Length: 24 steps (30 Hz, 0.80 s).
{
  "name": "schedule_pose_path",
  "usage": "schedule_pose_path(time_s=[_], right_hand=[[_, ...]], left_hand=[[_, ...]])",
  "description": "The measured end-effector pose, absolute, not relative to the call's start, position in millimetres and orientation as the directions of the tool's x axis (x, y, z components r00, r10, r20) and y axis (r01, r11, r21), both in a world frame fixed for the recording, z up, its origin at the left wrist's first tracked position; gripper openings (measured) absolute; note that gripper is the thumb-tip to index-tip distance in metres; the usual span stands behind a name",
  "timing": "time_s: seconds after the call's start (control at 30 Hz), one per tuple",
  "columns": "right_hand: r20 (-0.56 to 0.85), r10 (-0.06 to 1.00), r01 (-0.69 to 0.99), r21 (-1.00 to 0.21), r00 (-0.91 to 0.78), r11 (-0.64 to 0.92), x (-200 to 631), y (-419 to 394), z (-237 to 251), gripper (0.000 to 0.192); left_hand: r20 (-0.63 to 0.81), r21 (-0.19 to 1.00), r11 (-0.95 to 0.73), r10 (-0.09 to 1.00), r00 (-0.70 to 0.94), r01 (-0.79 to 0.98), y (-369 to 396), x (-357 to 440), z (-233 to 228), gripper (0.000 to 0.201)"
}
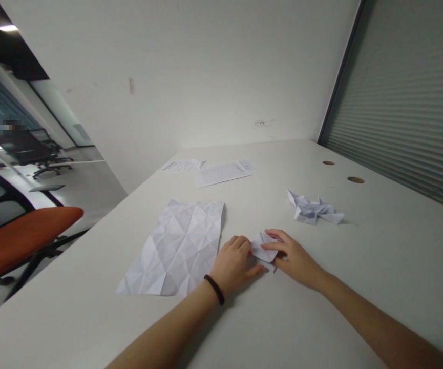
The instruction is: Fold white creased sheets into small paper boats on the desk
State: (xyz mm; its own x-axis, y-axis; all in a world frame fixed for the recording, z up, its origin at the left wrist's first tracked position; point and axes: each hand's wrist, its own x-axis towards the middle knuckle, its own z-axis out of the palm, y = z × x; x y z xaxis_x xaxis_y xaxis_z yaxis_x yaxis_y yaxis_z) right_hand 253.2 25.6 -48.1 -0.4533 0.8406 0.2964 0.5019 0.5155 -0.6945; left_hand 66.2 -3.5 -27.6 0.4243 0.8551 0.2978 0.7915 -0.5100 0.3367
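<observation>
At the left edge of the frame, an orange chair seat (21,237) stands beside the white table (378,266). Left of centre lies a large creased sheet (177,248), flattened out, its right edge touching the left hand (233,262), whose wrist bears a black band (215,289). This hand rests knuckles-up with fingers curled, pressing the left side of a small folded paper piece (262,247) at lower centre. The right hand (293,257) pinches the piece's right side, fingers narrow. Toward the right, well apart, sits a finished folded paper shape (313,209). At upper centre lie printed sheets (221,172); two round holes (355,179) mark the tabletop at right.
</observation>
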Motion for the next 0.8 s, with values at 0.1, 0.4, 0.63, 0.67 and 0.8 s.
schedule_pose_path(time_s=[0.1,0.4,0.63,0.67,0.8], right_hand=[[0.392,0.850,0.443,-0.730,-0.351,0.520,241.3,25.2,-46.3,0.044],[0.449,0.875,0.348,-0.803,-0.181,0.484,229.7,12.0,-38.6,0.038],[0.545,0.801,0.504,-0.634,-0.246,0.586,242.1,21.2,-36.6,0.027],[0.544,0.791,0.520,-0.607,-0.279,0.601,244.8,23.2,-36.8,0.027],[0.420,0.789,0.530,-0.585,-0.449,0.614,255.3,29.1,-36.8,0.028]], left_hand=[[0.330,0.268,-0.513,0.844,0.423,0.816,-1.0,70.4,-27.4,0.030],[0.392,0.374,-0.494,0.851,0.349,0.785,-4.1,70.3,-25.6,0.006],[0.414,0.446,-0.392,0.888,0.202,0.805,-4.8,58.0,-20.4,0.032],[0.397,0.414,-0.380,0.893,0.212,0.827,-4.0,56.0,-20.3,0.033],[0.286,0.288,-0.403,0.902,0.323,0.869,0.5,50.1,-22.1,0.024]])
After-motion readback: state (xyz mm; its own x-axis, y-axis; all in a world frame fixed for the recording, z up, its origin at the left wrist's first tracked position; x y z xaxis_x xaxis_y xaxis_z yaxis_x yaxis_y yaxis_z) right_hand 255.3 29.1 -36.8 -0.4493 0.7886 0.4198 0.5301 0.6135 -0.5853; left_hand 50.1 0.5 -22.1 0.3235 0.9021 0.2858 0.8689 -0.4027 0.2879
